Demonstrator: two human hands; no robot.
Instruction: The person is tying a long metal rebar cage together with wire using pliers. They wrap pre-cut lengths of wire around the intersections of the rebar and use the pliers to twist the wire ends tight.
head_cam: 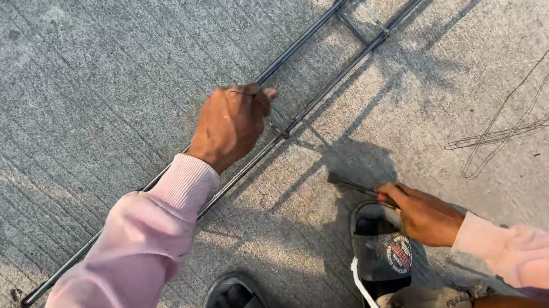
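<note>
- We see a rebar cage of long dark rods joined by short cross-ties, lying on the concrete floor and running diagonally from its lower left edge to its upper right corner.
- Our left hand reaches forward, pink sleeve extended, fingers curled closed around the rods at a tie near the cage's middle.
- Our right hand stays low by our feet, wrist bent, closed around a thin dark tool pointing up-left, with a red spot at the grip.
- Loose binding wire lies well apart toward the floor's right edge.
- Two black sandals sit at the bottom edge.
</note>
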